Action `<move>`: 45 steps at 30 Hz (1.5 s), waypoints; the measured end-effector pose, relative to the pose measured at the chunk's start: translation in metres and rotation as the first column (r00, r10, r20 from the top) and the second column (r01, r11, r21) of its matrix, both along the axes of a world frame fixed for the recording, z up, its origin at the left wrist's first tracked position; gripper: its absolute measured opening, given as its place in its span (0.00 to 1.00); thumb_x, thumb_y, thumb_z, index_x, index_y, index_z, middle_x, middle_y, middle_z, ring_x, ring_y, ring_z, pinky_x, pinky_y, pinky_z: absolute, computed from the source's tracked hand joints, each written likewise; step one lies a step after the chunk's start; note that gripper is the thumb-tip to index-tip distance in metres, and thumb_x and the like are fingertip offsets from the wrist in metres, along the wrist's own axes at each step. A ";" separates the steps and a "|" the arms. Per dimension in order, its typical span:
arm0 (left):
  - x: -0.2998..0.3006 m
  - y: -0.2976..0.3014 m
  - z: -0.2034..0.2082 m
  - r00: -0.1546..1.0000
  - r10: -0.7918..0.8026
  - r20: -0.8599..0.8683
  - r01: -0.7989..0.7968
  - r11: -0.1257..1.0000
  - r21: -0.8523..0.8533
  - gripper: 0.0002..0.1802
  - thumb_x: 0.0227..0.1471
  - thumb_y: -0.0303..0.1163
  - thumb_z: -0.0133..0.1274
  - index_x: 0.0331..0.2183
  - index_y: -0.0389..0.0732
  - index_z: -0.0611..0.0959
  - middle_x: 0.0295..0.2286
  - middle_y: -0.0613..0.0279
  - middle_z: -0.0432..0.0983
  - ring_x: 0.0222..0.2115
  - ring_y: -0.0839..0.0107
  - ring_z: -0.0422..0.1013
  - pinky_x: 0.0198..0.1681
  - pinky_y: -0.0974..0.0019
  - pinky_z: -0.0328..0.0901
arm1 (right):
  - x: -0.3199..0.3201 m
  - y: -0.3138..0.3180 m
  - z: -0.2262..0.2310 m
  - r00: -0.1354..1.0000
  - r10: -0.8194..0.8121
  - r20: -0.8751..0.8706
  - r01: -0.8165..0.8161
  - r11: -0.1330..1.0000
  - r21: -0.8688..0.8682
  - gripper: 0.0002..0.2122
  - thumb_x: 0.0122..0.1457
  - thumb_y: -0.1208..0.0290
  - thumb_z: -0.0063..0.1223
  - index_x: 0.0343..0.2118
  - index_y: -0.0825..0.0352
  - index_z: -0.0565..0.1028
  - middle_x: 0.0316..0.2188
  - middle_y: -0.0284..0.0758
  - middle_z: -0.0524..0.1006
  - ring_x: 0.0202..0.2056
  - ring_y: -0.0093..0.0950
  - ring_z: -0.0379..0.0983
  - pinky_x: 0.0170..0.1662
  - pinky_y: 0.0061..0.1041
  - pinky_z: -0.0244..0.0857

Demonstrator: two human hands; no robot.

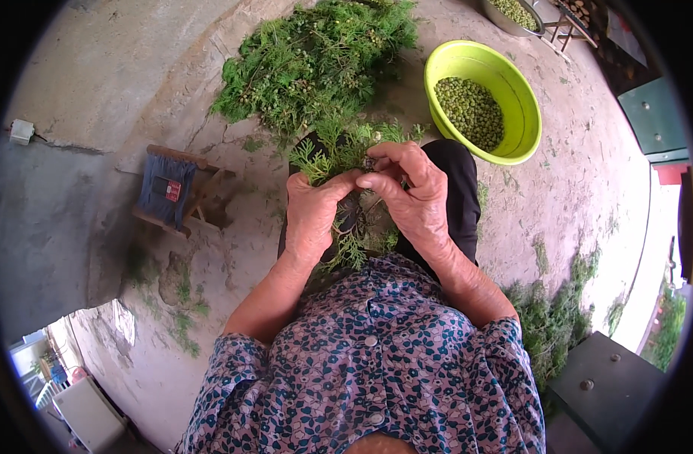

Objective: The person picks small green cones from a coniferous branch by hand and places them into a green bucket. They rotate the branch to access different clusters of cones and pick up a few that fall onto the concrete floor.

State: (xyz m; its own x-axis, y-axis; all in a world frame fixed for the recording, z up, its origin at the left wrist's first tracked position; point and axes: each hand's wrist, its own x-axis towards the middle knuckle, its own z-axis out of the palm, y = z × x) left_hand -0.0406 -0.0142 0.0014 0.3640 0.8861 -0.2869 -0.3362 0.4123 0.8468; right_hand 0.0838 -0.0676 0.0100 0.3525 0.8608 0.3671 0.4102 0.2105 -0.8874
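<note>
Over my lap, my left hand [313, 210] is closed on a leafy evergreen sprig [322, 160], whose flat green fronds spread above and below the fingers. My right hand [413, 195] meets it at the sprig's middle, its thumb and fingers pinched on a small dark bit, perhaps a cone or berry, too small to name surely. Ahead of my knees lies a big heap of cut evergreen branches [316, 64] dotted with small pale cones. To its right stands a lime-green plastic basin [522, 106], partly filled with small round green cones [467, 112].
A folding stool [165, 189] with a blue cloth seat stands at the left. A metal bowl [522, 29] of green cones sits at the far right. More greenery [551, 321] lies beside a dark green cabinet [605, 382]; scraps litter the concrete floor [558, 204].
</note>
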 end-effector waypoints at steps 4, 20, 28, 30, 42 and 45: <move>0.005 -0.001 0.000 0.999 -0.003 -0.036 0.005 0.999 0.049 0.07 0.40 0.19 0.56 0.28 0.33 0.80 0.26 0.62 0.76 0.25 0.78 0.71 0.30 0.76 0.65 | 0.004 0.012 -0.021 0.997 -0.071 -0.019 0.073 0.983 0.168 0.08 0.43 0.79 0.59 0.29 0.67 0.73 0.21 0.31 0.72 0.22 0.18 0.67 0.26 0.15 0.62; 0.001 0.000 -0.007 1.000 -0.014 -0.001 0.014 1.000 0.028 0.06 0.41 0.24 0.56 0.27 0.36 0.77 0.19 0.64 0.72 0.19 0.76 0.66 0.24 0.74 0.61 | 0.028 0.011 -0.023 0.271 0.051 -0.961 -0.235 0.972 -0.015 0.06 0.54 0.74 0.47 0.35 0.68 0.71 0.26 0.32 0.73 0.24 0.20 0.68 0.25 0.16 0.61; 0.002 -0.001 -0.011 0.989 -0.108 -0.097 0.114 0.992 0.061 0.08 0.40 0.25 0.57 0.28 0.36 0.77 0.20 0.66 0.72 0.18 0.76 0.66 0.24 0.73 0.61 | 0.025 0.011 -0.021 0.452 -0.013 -0.892 -0.324 0.929 -0.178 0.10 0.50 0.66 0.56 0.31 0.68 0.75 0.17 0.25 0.70 0.16 0.13 0.61 0.17 0.11 0.50; 0.001 -0.001 -0.012 0.989 -0.107 -0.100 0.113 0.992 0.056 0.08 0.40 0.25 0.57 0.28 0.36 0.77 0.20 0.66 0.72 0.18 0.76 0.66 0.24 0.73 0.61 | 0.025 0.010 -0.022 0.476 -0.013 -0.879 -0.320 0.929 -0.187 0.10 0.50 0.67 0.56 0.31 0.68 0.75 0.17 0.24 0.69 0.16 0.12 0.60 0.17 0.10 0.51; 0.007 -0.002 -0.016 0.998 -0.025 -0.050 0.023 0.999 -0.040 0.08 0.43 0.26 0.56 0.30 0.38 0.77 0.22 0.67 0.72 0.19 0.77 0.65 0.21 0.76 0.61 | 0.022 0.009 -0.022 0.691 -0.001 -0.723 -0.251 0.937 -0.241 0.09 0.55 0.70 0.50 0.33 0.70 0.73 0.16 0.25 0.68 0.17 0.12 0.60 0.18 0.11 0.52; 0.004 0.000 -0.021 0.992 -0.049 -0.113 0.060 0.994 0.092 0.08 0.42 0.26 0.57 0.30 0.38 0.77 0.22 0.68 0.72 0.19 0.78 0.65 0.21 0.76 0.61 | 0.018 0.013 -0.022 0.698 -0.006 -0.716 -0.258 0.931 -0.259 0.09 0.55 0.68 0.50 0.32 0.70 0.73 0.17 0.25 0.68 0.17 0.13 0.60 0.18 0.11 0.52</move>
